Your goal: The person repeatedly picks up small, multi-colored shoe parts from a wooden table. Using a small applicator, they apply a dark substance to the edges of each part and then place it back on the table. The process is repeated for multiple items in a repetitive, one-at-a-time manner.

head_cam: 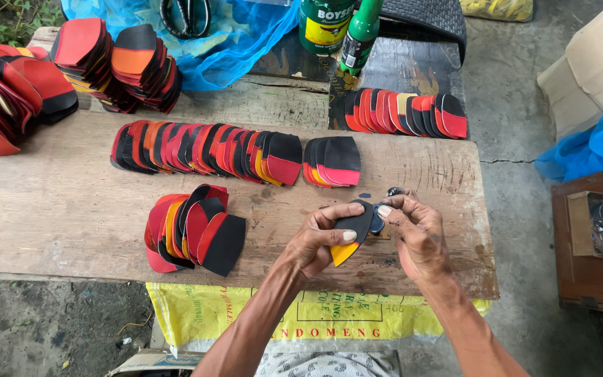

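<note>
**Both hands holding a black-and-orange leather piece above the wooden surface**

Hidden or unclear: a small dark blue object (377, 225) lies partly behind the held piece and under the right fingers; its kind cannot be told. A small dark metal item (394, 191) just beyond the right hand is too small to identify. The stacks at the far left run off the frame edge.

Orientation: the flat, shield-shaped black leather piece with an orange tip (352, 234) has its long axis running from upper right to lower left. The orange tip points down toward the person; the rounded black end points away.

Hand pose: the left hand (317, 241) has its grip clamped on the piece, thumb on top and fingers beneath. The right hand (417, 234) pinches the upper right edge, thumb and forefinger together. Both forearms rise from the bottom edge.

Location: the piece is held just above the weathered wooden plank surface (57, 202), right of a fanned row of red and black pieces (193, 230).
</note>
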